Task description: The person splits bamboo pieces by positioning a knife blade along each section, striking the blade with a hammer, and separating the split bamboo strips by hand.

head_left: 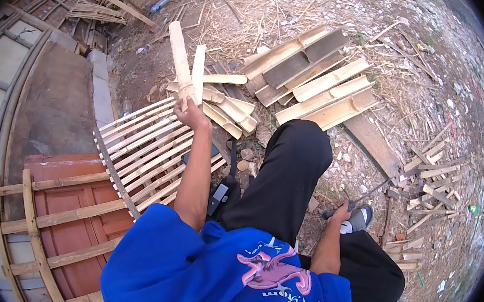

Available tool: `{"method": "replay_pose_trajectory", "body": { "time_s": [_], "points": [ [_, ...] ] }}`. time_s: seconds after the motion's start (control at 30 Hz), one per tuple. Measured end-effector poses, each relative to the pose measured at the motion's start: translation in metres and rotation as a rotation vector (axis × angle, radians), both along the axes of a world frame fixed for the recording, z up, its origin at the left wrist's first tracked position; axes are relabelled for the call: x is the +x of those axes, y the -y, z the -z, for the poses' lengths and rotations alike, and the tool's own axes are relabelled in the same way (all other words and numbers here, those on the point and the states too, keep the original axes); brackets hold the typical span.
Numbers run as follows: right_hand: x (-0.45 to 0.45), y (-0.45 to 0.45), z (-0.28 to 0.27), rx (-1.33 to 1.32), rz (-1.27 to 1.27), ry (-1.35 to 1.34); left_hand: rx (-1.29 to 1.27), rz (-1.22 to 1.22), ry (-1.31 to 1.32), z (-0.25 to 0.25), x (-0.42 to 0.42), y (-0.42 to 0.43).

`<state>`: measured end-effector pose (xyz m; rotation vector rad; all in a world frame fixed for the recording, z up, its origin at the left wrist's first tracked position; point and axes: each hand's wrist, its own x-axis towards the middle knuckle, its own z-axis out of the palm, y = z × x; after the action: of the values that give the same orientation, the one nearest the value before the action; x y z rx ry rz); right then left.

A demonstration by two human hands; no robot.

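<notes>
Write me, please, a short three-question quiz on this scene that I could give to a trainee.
1. Which hand holds the long bamboo piece?
2. True or false: the slatted panel lies on the person's right side.
3. Fill in the blank: the right hand is lowered close to the person's grey ____.

Key:
1. The left hand.
2. False; it lies on the person's left side.
3. Shoe.
</notes>
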<state>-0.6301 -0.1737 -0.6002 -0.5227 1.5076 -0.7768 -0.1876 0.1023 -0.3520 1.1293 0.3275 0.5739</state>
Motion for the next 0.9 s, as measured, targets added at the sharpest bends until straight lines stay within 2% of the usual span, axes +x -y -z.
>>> {"method": "replay_pose_trajectory", "body": {
  "time_s": [0.03,0.07,0.1,0.13,0.3,0.47,0.57,0.6,0.63,0.7,0.77,0.8,0.9],
  "points": [
    [0.003,0.0,-0.003,-0.001,0.007,-0.01,0.172,0.019,-0.1,0.056,0.008,-0.005],
    [0.003,-0.002,-0.004,0.002,0.009,-0.022,0.074,0.161,-0.27,0.086,-0.003,-0.004],
    [0.001,-0.003,-0.001,0.008,-0.013,-0.022,0.11,0.2,-0.453,0.1,-0.016,0.0],
    [-0.002,0.0,0.008,0.008,-0.028,-0.015,0.346,0.234,-0.466,0.172,-0.005,-0.018],
    [-0.003,0.001,0.008,-0.029,-0.044,-0.108,0.77,0.587,-0.78,0.175,-0.049,-0.018],
    [0.001,-0.01,-0.002,-0.072,-0.099,-0.28,0.842,0.685,-0.777,0.178,-0.058,-0.029],
    [-0.003,-0.009,0.027,-0.427,-0.164,-0.527,0.908,0.748,-0.72,0.167,-0.065,-0.019],
    [-0.007,-0.006,0.038,-0.427,-0.215,-0.612,1.049,0.731,-0.546,0.209,-0.054,-0.028],
    [-0.008,-0.002,0.048,-0.425,-0.267,-0.696,1.2,0.745,-0.481,0.185,-0.058,-0.011],
    [-0.005,0.002,0.049,-0.424,-0.343,-0.808,1.123,0.902,-0.605,0.142,-0.059,0.024],
    [0.004,0.004,0.034,-0.442,-0.383,-0.875,1.18,0.974,-0.446,0.161,-0.038,0.043],
    [0.006,0.007,0.023,-0.335,-0.448,-0.826,1.206,1.008,-0.364,0.172,-0.027,0.053],
    [0.02,0.007,-0.008,-0.322,-0.556,-0.876,1.445,0.948,-0.04,0.172,0.0,0.097]
  ]
}}
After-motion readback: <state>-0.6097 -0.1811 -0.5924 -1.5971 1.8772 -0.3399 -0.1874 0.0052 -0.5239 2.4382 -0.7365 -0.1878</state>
